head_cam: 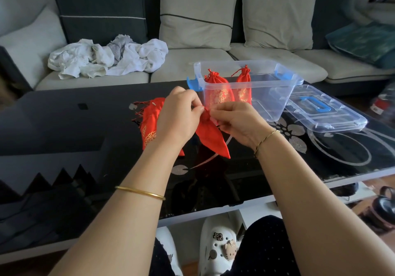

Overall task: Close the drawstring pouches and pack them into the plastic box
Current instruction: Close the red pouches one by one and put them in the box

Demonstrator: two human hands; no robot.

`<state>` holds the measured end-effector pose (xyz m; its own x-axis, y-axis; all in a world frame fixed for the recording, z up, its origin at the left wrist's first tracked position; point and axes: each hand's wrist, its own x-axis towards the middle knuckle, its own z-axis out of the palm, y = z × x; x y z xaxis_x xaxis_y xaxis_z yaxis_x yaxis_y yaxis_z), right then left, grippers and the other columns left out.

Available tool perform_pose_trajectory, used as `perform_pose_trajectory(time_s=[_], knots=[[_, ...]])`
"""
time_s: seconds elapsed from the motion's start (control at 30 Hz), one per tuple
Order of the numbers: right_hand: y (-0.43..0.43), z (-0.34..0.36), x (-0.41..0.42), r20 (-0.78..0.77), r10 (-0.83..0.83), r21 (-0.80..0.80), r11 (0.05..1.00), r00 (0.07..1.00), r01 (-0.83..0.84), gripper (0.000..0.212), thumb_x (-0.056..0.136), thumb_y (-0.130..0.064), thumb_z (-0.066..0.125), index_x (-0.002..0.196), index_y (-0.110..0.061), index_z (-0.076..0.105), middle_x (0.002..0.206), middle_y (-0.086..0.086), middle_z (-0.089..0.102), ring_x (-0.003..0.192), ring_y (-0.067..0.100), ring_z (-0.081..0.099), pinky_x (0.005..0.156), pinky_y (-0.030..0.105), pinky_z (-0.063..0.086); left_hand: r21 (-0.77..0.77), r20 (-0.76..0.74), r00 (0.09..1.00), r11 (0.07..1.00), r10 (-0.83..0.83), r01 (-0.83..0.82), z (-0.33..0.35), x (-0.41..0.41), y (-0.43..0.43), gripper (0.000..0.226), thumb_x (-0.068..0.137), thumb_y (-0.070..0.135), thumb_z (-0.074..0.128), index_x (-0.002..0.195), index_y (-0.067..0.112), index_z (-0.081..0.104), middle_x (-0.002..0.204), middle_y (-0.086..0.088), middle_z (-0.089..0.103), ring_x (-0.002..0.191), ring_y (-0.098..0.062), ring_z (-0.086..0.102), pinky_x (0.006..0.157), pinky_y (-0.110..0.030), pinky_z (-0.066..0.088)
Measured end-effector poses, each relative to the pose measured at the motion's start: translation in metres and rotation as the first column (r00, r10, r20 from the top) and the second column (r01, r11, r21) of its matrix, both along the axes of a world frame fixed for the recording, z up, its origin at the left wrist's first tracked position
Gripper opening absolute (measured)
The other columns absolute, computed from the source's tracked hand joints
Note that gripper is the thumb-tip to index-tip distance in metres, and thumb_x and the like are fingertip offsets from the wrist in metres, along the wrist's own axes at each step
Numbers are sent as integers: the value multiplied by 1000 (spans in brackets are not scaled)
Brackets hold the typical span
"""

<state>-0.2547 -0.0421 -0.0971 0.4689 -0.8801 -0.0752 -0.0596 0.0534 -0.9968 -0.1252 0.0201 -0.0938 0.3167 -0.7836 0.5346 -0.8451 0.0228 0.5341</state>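
Note:
A red drawstring pouch hangs above the black glass table between my hands. My left hand and my right hand both pinch its gathered top, fingertips close together. Behind my left hand a small pile of red pouches with gold print lies on the table, partly hidden by my wrist. The clear plastic box with blue latches stands open just beyond my hands. Two closed red pouches, one beside the other, stand upright at its left end.
The box's clear lid with a blue handle lies flat to the right of the box. A sofa with cushions and a heap of white cloth runs behind the table. The table's front edge is near my knees.

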Motion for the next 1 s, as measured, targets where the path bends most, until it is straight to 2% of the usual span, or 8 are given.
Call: perform_pose_trajectory(time_s=[0.2,0.3,0.37,0.47,0.57,0.7,0.83,1.0], knots=[[-8,-9,-2,-137,-234,-225,954,963,200,13,84,-12,67,72,-12,64,71,3,59,65,12,53,63,29,49,70,-8,1000,997,16,-16,-1,-3,0,15,94,8,46,79,9,49,83,0,52,75,-16,47,62,-26,36],[1,-5,-5,-144,-195,-308,941,970,143,20,92,-25,57,92,-8,67,83,7,64,73,12,57,69,34,51,108,-97,995,994,26,-15,6,-5,-1,13,96,13,45,86,9,50,84,2,51,73,-13,47,61,-22,33],[7,-1,-13,-225,-115,-363,931,968,27,30,92,-37,55,112,-15,60,94,-5,59,78,3,54,65,21,47,140,-136,991,990,4,16,10,-5,-1,14,97,17,45,90,7,53,81,2,52,72,-12,49,57,-18,34],[9,2,-24,-377,-215,-563,826,901,-38,44,83,-34,67,123,-21,55,102,-13,54,88,3,50,67,9,39,146,-235,970,985,-54,90,16,-9,-2,20,96,19,47,92,2,57,83,-5,61,80,-22,59,68,-30,47],[7,10,-30,-350,-362,-710,704,864,7,29,84,-24,67,112,-17,65,104,-3,65,93,12,57,82,23,47,124,-353,930,980,-103,155,25,-17,-8,20,94,20,50,91,4,61,83,-3,63,78,-20,59,78,-38,50],[-14,37,-40,-397,-358,-664,748,845,6,21,87,-21,64,102,-8,70,95,6,69,89,21,61,81,31,46,72,-436,883,972,-173,226,47,-27,-35,18,94,21,54,94,6,62,75,5,59,69,-8,55,69,-26,47],[-57,67,-44,-212,-330,-562,811,920,161,8,82,-12,67,89,-7,68,75,1,62,70,14,57,69,31,48,120,-559,806,943,-194,311,69,-34,-75,26,88,23,65,111,14,55,89,5,58,80,-7,57,60,-18,44],[-113,96,-41,-348,-343,-649,760,872,39,13,77,-13,69,88,-7,73,69,5,56,65,14,49,62,25,39,89,-428,893,976,-141,197,82,-35,-122,15,83,9,65,97,14,64,72,2,58,62,-10,52,51,-14,39]])
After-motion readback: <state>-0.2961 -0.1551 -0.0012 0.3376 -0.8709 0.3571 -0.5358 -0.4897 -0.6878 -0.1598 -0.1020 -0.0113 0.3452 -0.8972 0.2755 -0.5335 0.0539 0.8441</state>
